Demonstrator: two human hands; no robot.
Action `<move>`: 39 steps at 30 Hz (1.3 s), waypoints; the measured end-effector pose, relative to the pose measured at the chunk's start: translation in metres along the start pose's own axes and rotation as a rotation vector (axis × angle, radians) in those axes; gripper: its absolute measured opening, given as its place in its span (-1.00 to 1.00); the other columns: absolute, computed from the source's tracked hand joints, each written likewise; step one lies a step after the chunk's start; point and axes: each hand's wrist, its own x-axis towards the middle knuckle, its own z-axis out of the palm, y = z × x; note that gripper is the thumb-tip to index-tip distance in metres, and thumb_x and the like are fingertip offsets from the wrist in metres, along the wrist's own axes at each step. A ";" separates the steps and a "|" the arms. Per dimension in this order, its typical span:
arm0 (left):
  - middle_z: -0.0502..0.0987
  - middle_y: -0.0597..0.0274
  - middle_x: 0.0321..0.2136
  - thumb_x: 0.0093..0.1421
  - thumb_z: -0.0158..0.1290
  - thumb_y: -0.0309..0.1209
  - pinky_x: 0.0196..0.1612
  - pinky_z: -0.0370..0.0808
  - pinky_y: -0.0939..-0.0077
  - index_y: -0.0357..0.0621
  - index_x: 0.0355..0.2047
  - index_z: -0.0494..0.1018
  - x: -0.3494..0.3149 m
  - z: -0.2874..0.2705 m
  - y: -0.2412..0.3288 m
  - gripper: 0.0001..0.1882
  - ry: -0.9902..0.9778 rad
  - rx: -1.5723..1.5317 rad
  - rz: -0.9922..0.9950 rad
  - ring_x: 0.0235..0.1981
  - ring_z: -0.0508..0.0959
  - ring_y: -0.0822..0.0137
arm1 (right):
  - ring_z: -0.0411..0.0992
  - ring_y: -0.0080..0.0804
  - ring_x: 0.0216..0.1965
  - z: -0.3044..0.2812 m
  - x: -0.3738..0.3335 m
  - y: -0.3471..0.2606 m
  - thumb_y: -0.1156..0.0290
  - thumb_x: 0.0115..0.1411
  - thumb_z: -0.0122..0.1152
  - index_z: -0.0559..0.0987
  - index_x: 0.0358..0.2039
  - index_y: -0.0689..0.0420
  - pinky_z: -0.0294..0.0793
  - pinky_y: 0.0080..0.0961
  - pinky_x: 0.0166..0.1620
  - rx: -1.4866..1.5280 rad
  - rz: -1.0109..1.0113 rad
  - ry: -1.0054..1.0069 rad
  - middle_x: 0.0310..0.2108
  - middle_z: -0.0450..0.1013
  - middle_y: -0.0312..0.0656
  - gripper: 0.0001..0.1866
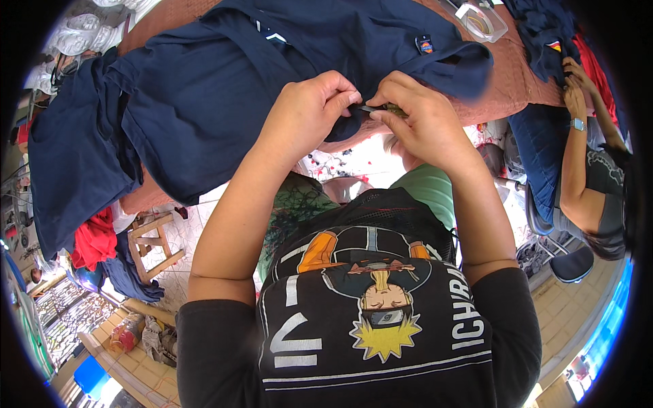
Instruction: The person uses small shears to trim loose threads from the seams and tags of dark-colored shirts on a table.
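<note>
A navy blue garment (204,95) lies spread over the cloth-covered table in front of me, its near edge hanging down toward my lap. My left hand (316,109) is closed in a pinch at that near edge, with fingertips on the navy cloth. Close by on the right, my right hand (425,115) grips a small metal tool (368,108) with a yellowish part showing among the fingers. Its thin tip points left at the cloth by my left fingertips. Most of the tool is hidden, so its exact kind does not show. A small colourful label (425,45) sits on the garment.
The table wears a reddish-brown cover (500,81). A clear plastic container (481,24) stands at its far right. Right of me, another person's hands (576,85) work on dark cloth. A wooden stool (151,246) and red cloth (96,239) are at lower left.
</note>
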 end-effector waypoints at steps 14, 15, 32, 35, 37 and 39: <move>0.57 0.23 -0.20 0.22 0.01 -0.60 -0.31 0.46 0.63 -0.19 -0.08 0.49 -0.028 -0.014 0.020 -0.74 0.081 0.053 0.312 -0.35 0.55 0.47 | 0.49 -0.26 -0.36 0.012 -0.010 -0.009 0.55 -0.02 0.34 0.59 -0.24 0.10 0.47 -0.41 -0.30 0.169 0.133 0.117 -0.38 0.45 -0.21 -0.73; 0.57 0.24 -0.19 0.23 -0.01 -0.60 -0.30 0.46 0.63 -0.20 -0.06 0.47 -0.023 -0.005 0.015 -0.74 0.106 0.021 0.286 -0.35 0.56 0.47 | 0.49 -0.25 -0.36 0.023 -0.011 -0.003 0.57 -0.02 0.31 0.59 -0.25 0.11 0.47 -0.40 -0.30 0.166 0.107 0.158 -0.38 0.45 -0.20 -0.74; 0.61 0.24 -0.30 0.10 0.23 -0.48 -0.34 0.51 0.59 -0.19 -0.21 0.58 -0.008 0.020 -0.004 -0.78 0.154 0.098 0.285 -0.40 0.59 0.45 | 0.50 -0.30 -0.32 0.032 -0.009 0.008 0.48 0.15 0.26 0.53 -0.28 0.23 0.44 -0.45 -0.23 0.336 0.187 0.193 -0.35 0.51 -0.13 -0.86; 0.62 0.23 -0.34 0.09 0.23 -0.46 -0.36 0.50 0.60 -0.19 -0.26 0.59 -0.004 0.021 -0.008 -0.82 0.207 0.169 0.332 -0.41 0.60 0.42 | 0.50 -0.23 -0.28 0.027 -0.008 0.004 0.45 0.13 0.28 0.53 -0.26 0.21 0.46 -0.40 -0.21 0.301 0.174 0.189 -0.34 0.50 -0.11 -0.82; 0.63 0.24 -0.38 0.11 0.22 -0.45 -0.36 0.50 0.61 -0.18 -0.28 0.60 -0.004 0.018 -0.007 -0.85 0.215 0.166 0.303 -0.42 0.61 0.42 | 0.51 -0.19 -0.26 0.023 -0.008 0.002 0.44 0.12 0.29 0.53 -0.24 0.19 0.48 -0.38 -0.20 0.317 0.200 0.205 -0.31 0.49 -0.09 -0.79; 0.64 0.26 -0.42 0.15 0.19 -0.43 -0.37 0.51 0.62 -0.16 -0.28 0.60 -0.005 0.014 -0.004 -0.86 0.207 0.148 0.236 -0.45 0.61 0.44 | 0.51 -0.18 -0.24 0.017 -0.011 0.003 0.43 0.10 0.30 0.52 -0.22 0.18 0.49 -0.36 -0.18 0.343 0.233 0.236 -0.28 0.48 -0.08 -0.76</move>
